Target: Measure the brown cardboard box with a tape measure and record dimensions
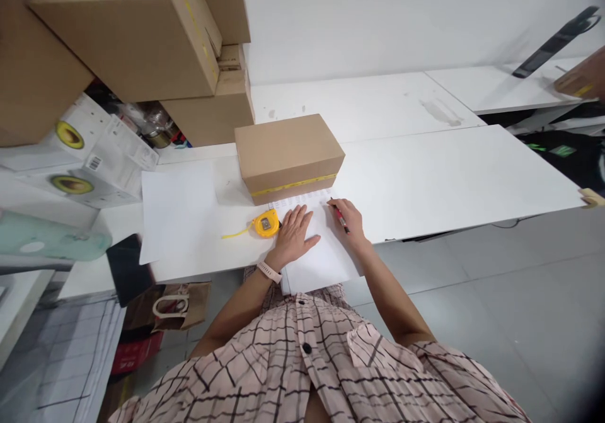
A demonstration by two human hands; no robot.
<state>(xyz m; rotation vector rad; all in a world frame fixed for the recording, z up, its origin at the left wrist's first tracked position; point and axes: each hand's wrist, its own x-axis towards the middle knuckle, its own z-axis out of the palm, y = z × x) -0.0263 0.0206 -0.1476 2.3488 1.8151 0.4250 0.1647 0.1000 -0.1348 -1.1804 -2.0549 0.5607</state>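
My left hand [293, 235] lies flat with fingers spread on a white spiral-bound notebook [319, 262]. Between the closed fingers of my right hand [350, 220] is a red pen [341, 219], held over the notebook's upper right part. Just left of my left hand sits a yellow tape measure [266, 223], a short piece of its blade pulled out to the left. Directly behind the notebook stands a closed cardboard box [290, 152] with a yellow strip along its lower front. The notebook's lower end sticks out past the table edge.
White sheets of paper [177, 212] and a dark flat device [130, 268] lie left on the white table [425, 177]. Stacked cartons [127, 38] rise at the back left, near a pale green bottle [51, 237]. A dark bottle [555, 45] stands far right.
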